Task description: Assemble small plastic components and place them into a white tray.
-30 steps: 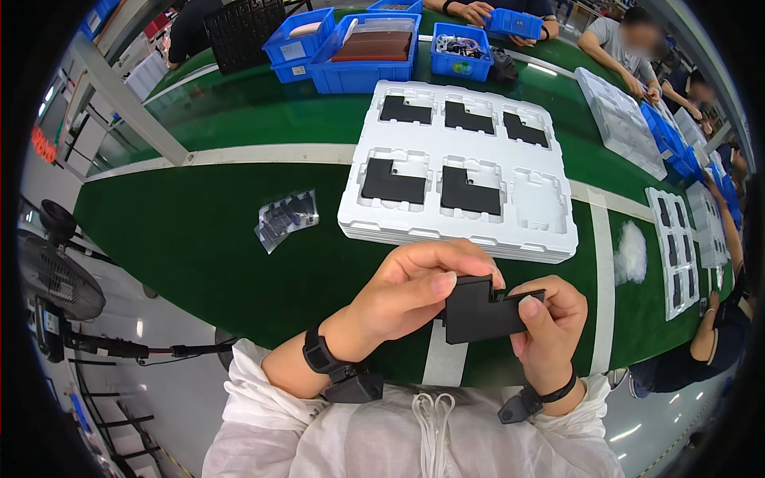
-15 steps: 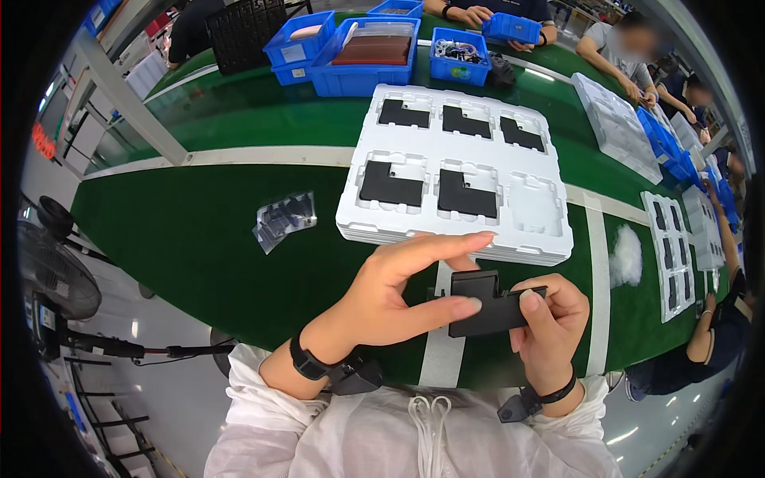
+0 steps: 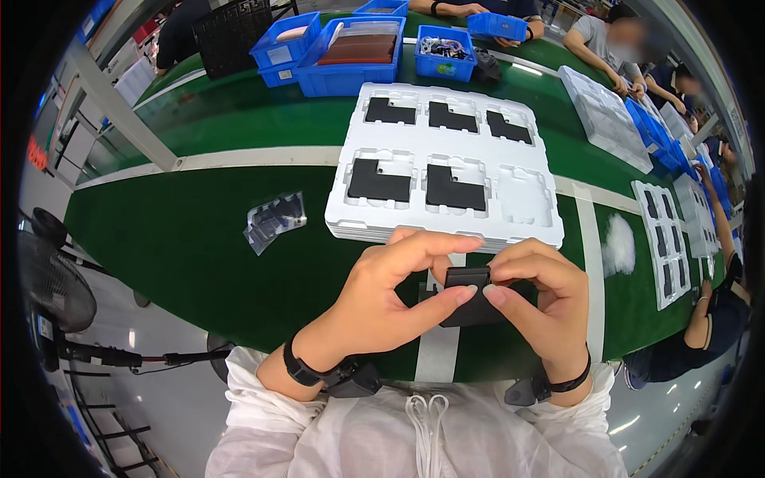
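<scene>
A black L-shaped plastic part (image 3: 466, 312) is held in front of me, just short of the white tray. My left hand (image 3: 390, 291) grips its left side, thumb on the near face and fingers behind. My right hand (image 3: 546, 299) pinches its upper edge near the notch with thumb and index finger, the two thumbs almost touching. Fingers cover much of the part. Beyond my hands lies the white molded tray (image 3: 422, 147), on a stack of similar ones. Black L-shaped parts (image 3: 456, 190) sit in several of its pockets; the near right pocket (image 3: 523, 197) holds none.
Small clear bags with dark pieces (image 3: 275, 219) lie left on the green table (image 3: 175, 231). Blue bins (image 3: 351, 68) stand at the back. To the right are a crumpled white clump (image 3: 618, 245) and another filled tray (image 3: 661, 239). Several people work at the far and right sides.
My right hand has moved from the part's right end to its upper edge beside my left thumb. The part appears turned, and the whole view has shifted slightly.
</scene>
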The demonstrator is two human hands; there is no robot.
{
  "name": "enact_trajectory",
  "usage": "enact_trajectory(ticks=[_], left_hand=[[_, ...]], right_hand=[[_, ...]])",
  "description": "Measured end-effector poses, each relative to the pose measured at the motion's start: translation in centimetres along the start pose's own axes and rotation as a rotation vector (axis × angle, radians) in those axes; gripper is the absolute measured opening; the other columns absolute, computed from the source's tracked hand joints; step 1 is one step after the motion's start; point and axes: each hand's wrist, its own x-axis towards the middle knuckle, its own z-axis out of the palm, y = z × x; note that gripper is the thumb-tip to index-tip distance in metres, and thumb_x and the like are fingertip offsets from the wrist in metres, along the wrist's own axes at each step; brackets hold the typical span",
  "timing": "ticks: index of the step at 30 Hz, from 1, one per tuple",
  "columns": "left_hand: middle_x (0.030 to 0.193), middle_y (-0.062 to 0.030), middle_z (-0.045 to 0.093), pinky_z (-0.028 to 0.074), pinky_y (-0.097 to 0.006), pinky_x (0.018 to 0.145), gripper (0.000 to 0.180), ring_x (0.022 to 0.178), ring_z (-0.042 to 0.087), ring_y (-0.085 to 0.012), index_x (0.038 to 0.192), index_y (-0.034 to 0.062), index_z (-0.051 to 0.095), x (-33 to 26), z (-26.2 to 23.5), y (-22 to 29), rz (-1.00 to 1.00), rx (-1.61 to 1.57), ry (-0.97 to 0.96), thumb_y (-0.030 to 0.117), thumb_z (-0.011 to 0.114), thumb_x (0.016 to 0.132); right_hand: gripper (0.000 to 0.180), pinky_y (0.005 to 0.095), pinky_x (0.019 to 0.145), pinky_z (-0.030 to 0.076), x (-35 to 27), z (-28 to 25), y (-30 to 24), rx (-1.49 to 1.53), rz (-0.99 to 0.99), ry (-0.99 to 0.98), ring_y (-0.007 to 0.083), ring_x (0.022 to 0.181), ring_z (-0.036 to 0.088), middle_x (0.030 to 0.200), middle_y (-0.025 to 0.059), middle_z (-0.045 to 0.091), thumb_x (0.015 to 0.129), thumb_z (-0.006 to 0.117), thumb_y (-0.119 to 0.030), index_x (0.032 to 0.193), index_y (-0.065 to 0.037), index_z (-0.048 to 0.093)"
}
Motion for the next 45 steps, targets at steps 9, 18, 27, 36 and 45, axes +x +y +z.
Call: enact_trajectory(ticks=[9,18,27,36,45], left_hand=[[0.077,-0.0008,0.060,0.040,-0.025,0.085,0.043,0.077,0.054,-0.0050,0.114,-0.0035,0.051,0.1,0.2,0.8,-0.142,-0.302,0.018,-0.010,0.064,0.074],[0.077,-0.0039,0.061,0.044,-0.020,0.070,0.040,0.077,0.057,-0.0063,0.114,-0.0031,0.050,-0.2,1.0,1.6,-0.281,-0.446,-0.033,-0.009,0.063,0.076],[0.102,-0.0135,0.058,0.043,-0.033,0.083,0.038,0.097,0.055,-0.0210,0.118,-0.0019,0.049,-1.3,-0.1,-1.8,0.060,0.235,0.006,0.000,0.058,0.081],[0.141,-0.0117,0.034,0.021,-0.047,0.107,0.045,0.133,0.029,-0.0266,0.126,0.0166,0.051,-2.8,-2.8,-4.2,-0.042,0.572,-0.793,0.035,0.056,0.086],[0.143,-0.0044,0.033,0.017,-0.047,0.108,0.050,0.133,0.029,-0.0202,0.128,0.0222,0.049,-2.0,-3.6,-5.3,-0.059,0.579,-0.885,0.044,0.054,0.084]], right_hand=[[0.035,0.0330,0.084,0.045,-1.5,-1.3,0.3,0.587,0.414,-0.119,0.0184,0.089,0.059,0.095,0.0132,0.061,0.076,0.067,-0.016,0.099,0.008,0.057],[0.094,0.0522,0.091,0.044,-2.9,0.8,4.0,1.270,0.564,-0.418,0.0400,0.114,0.047,0.120,0.0216,0.047,0.054,0.072,-0.066,0.110,0.006,0.047],[0.073,0.0405,0.087,0.045,-4.1,-1.5,6.7,0.910,0.339,-0.226,0.0381,0.112,0.049,0.120,0.0284,0.049,0.062,0.078,-0.047,0.113,-0.003,0.050],[0.062,0.0414,0.083,0.040,-3.7,-2.7,6.6,-0.376,-0.101,-0.477,0.0349,0.096,0.052,0.119,0.0183,0.051,0.059,0.080,-0.029,0.113,-0.006,0.059],[0.055,0.0392,0.078,0.038,-3.8,-2.2,6.8,-0.510,-0.099,-0.572,0.0296,0.098,0.051,0.114,0.0152,0.051,0.061,0.075,-0.033,0.108,-0.008,0.062]])
